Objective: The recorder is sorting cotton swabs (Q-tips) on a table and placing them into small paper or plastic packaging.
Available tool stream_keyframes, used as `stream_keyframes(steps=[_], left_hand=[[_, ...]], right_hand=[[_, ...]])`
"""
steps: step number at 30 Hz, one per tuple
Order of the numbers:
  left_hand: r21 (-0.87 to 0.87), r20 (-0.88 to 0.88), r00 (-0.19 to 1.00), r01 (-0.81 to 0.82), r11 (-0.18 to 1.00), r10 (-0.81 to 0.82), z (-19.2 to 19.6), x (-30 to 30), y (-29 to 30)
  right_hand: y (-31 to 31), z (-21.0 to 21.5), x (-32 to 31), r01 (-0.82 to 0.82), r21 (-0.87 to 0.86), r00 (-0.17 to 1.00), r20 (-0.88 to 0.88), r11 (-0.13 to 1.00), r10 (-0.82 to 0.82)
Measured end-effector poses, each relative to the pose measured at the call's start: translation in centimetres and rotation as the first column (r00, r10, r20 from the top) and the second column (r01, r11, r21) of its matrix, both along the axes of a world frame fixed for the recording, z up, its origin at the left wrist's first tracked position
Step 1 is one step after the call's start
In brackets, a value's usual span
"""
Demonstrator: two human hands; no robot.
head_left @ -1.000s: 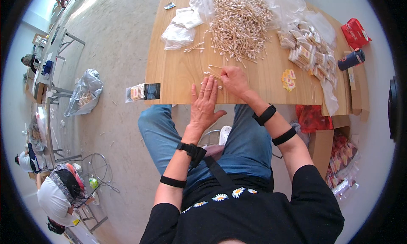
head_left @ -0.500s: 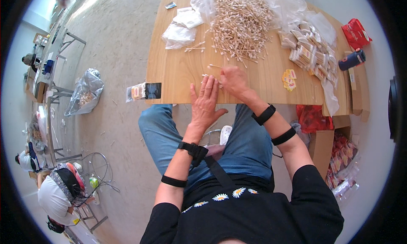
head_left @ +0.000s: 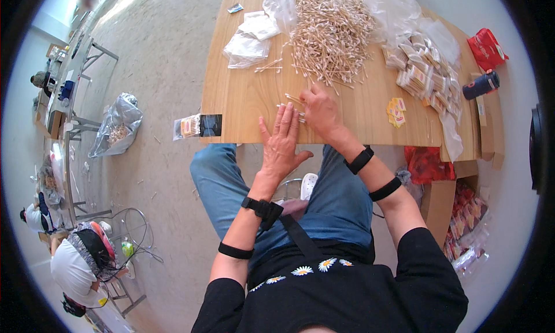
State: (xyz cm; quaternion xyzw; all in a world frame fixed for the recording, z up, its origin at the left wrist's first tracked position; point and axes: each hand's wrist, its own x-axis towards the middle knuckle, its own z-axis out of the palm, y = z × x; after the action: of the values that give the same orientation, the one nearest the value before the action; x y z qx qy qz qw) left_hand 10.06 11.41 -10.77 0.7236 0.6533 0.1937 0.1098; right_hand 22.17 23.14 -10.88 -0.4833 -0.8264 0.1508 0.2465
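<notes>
My left hand (head_left: 281,137) lies flat near the front edge of the wooden table (head_left: 243,101), fingers stretched forward, with a few cotton swab tips showing at its fingertips. Beside it, my right hand (head_left: 321,110) is closed on cotton swabs (head_left: 293,97), whose ends stick out to the left of its fingers. Just beyond the hands spreads a big heap of loose cotton swabs (head_left: 332,35). Several stray swabs (head_left: 270,67) lie left of the heap. How many swabs are under my fingers is hidden.
Clear plastic bags (head_left: 248,46) lie at the far left, filled swab packs (head_left: 419,72) at the right near small yellow cards (head_left: 396,112). One swab pack (head_left: 189,126) overhangs the left edge. A dark blue bottle (head_left: 481,85) stands right. Co-workers sit along tables at far left.
My right hand has shifted slightly and its fingers point more forward, with the protruding swabs a little nearer me. The left hand stays flat in nearly the same place.
</notes>
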Motion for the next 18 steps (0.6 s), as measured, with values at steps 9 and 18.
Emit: stream_keyframes(steps=[9,18], left_hand=[[-0.045,-0.088,0.996,0.023,0.999,-0.027,-0.4,-1.0,0.8],[0.005,-0.037,0.999,0.019,1.0,-0.019,-0.7,-0.4,1.1]], right_hand=[[3.0,1.4,-3.9,-0.07,-0.05,0.998,0.003,0.996,0.07],[7.5,0.4,-7.9,-0.155,0.19,0.971,0.208,0.97,0.114]])
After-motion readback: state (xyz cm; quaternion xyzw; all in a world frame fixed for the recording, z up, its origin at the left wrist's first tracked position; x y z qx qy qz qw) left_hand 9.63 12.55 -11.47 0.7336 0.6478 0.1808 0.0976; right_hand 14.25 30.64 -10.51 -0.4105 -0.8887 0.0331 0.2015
